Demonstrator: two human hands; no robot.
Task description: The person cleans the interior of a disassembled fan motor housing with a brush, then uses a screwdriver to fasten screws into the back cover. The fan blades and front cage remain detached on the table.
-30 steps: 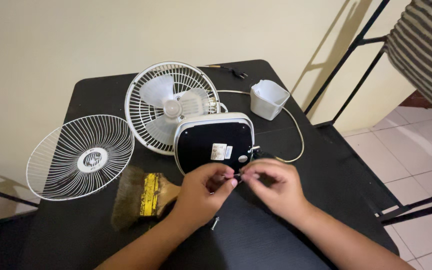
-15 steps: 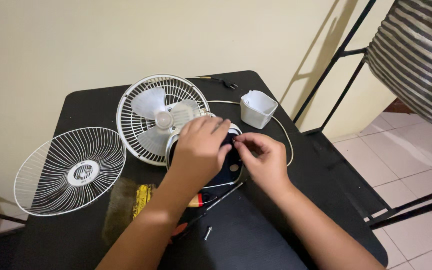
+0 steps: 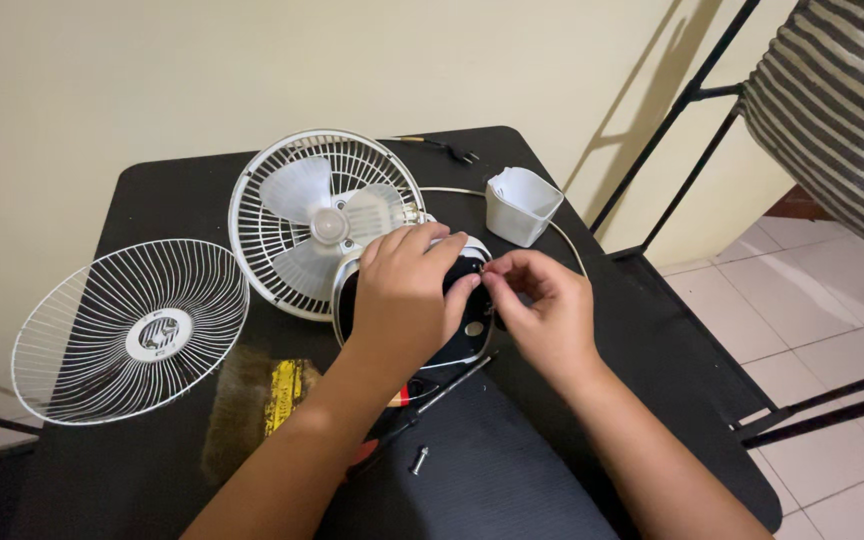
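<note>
So there's a small white fan (image 3: 327, 225) lying on a black worktop (image 3: 172, 190), its rear grille and blades facing up, and its black base (image 3: 462, 335) tipped toward the camera. The left hand (image 3: 407, 290) is spread flat over the top of that base, palm down, fingers curled over the far edge, so it's gripping the base and pinning it in place. The right hand (image 3: 542, 305) sits just beside it on the right, thumb and forefinger pinched together at the edge of the base, right against the left hand's fingertips; it's pinching something tiny there, maybe a wire or a screw, but I honestly can't tell from this angle. The detached front grille (image 3: 132, 330) lies flat on the left side of the worktop, apart from the fan. A small white plastic cup (image 3: 520, 205) stands behind the hands near the right edge, with the fan's white cord (image 3: 562, 240) looping past it. Under the left forearm there's a screwdriver (image 3: 442, 392) lying at an angle, and a loose screw (image 3: 418, 460) sits near it. A brush with a yellow band (image 3: 262, 405) lies left of the forearm. A black metal frame (image 3: 692, 140) stands past the right edge.
</note>
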